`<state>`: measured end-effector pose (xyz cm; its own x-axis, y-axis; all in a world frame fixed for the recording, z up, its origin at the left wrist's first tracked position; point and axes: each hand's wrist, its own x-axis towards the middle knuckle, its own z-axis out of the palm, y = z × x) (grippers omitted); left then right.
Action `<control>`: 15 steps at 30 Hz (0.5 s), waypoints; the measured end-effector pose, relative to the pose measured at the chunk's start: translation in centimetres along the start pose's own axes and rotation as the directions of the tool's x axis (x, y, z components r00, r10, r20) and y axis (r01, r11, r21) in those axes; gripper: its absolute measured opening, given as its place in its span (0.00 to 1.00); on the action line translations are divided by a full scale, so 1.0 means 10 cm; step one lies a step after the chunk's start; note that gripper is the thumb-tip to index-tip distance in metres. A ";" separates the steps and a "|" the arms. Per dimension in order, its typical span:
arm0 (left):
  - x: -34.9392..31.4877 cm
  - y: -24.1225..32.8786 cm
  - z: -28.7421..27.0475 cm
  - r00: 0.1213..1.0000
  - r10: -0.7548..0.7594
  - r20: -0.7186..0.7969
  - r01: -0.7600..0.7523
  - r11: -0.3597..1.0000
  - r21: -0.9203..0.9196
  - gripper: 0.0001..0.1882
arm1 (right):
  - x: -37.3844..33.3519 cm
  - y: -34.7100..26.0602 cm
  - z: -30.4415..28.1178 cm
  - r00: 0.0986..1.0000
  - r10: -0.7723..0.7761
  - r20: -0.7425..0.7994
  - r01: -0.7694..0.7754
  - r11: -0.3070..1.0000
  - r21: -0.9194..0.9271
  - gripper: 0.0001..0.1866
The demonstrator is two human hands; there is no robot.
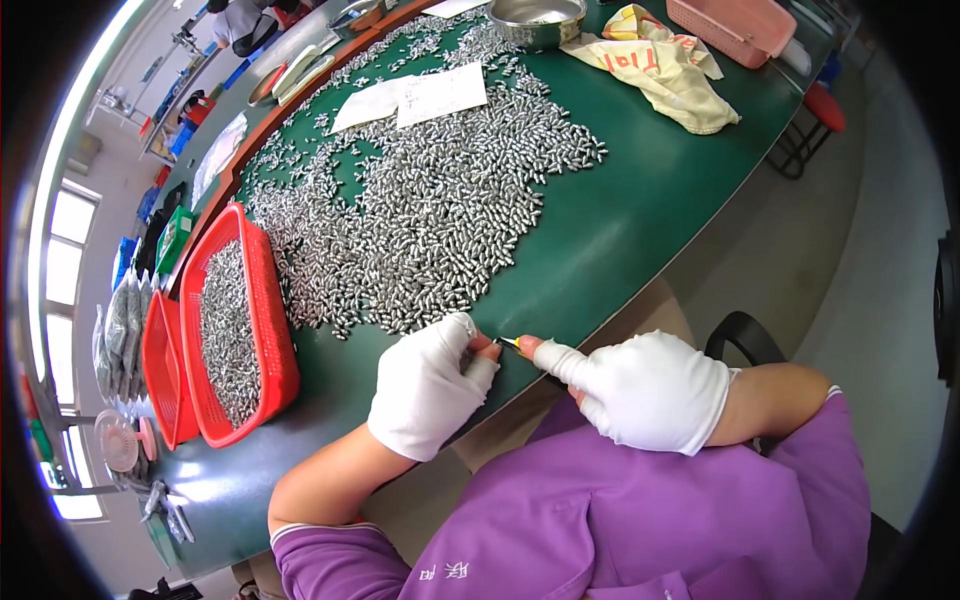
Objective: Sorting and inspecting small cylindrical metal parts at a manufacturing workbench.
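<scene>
My left hand (pixel 425 388), in a white fingerless glove, is over the table's near edge with thumb and fingers pinched together. Whatever lies between those fingertips is too small to make out. Opposite it, my right hand (pixel 648 392), gloved the same way, grips a small yellow tool with a dark tip (pixel 513 344). The tip points at my left fingertips and seems to meet them. Just beyond my left hand spreads a wide layer of small silvery metal parts (pixel 440 215) on the green table (pixel 600 240).
A red plastic basket (pixel 285 345) of similar parts stands at the left, beside another red basket (pixel 163 370). White papers (pixel 440 95) lie on the parts. Farther back are a metal bowl (pixel 537 25), a cream cloth bag (pixel 670 75) and a pink basket (pixel 740 40). A red stool (pixel 825 107) stands at right.
</scene>
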<state>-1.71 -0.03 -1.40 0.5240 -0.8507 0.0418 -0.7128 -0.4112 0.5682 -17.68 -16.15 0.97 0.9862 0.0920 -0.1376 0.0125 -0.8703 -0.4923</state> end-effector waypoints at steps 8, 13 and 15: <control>0.02 -0.01 -0.03 0.999 -0.052 0.008 0.053 0.991 -0.127 0.05 | 0.09 0.50 0.00 0.744 0.093 -0.662 -0.104 0.994 0.023 0.35; 0.12 -0.21 -0.20 0.988 -0.151 0.035 0.127 0.661 -0.740 0.02 | 0.46 1.17 -0.37 0.612 0.320 -0.723 -0.622 0.759 -0.191 0.32; 0.22 -0.20 -0.27 0.982 -0.181 0.061 0.130 0.394 -0.910 0.05 | 0.52 1.42 -0.45 0.594 0.346 -0.726 -0.685 0.690 -0.232 0.30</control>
<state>2.10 -0.16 -0.25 0.6150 -0.7805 -0.1123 0.2115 0.0260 0.9770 -11.59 -30.24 -2.85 0.7101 -0.5978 0.3721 -0.6291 -0.7760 -0.0461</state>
